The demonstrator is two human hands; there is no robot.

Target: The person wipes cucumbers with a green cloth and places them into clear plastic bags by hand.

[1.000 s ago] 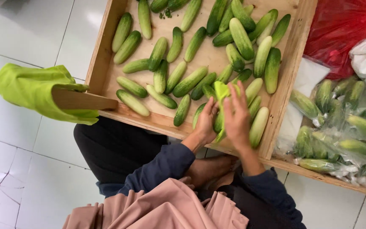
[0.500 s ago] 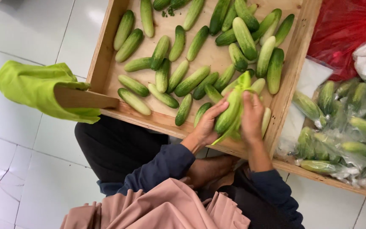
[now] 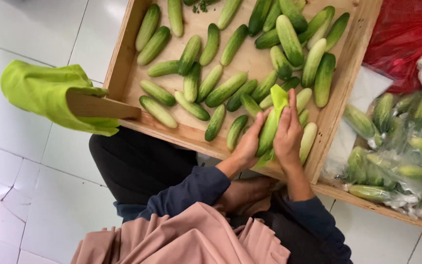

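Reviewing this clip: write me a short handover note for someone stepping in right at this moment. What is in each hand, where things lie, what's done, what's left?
Left hand: grip closed on the lower side of a cucumber, over the near right corner of the wooden tray.
Right hand: pressed on the same cucumber's other side, along with a light green cloth showing at its top.
Loose cucumbers are spread across the tray.
Bagged cucumbers lie to the right, beside a red bag.
A green cloth on a wooden handle lies at the tray's left corner.
Done: some cucumbers bagged. Left: the many loose ones.
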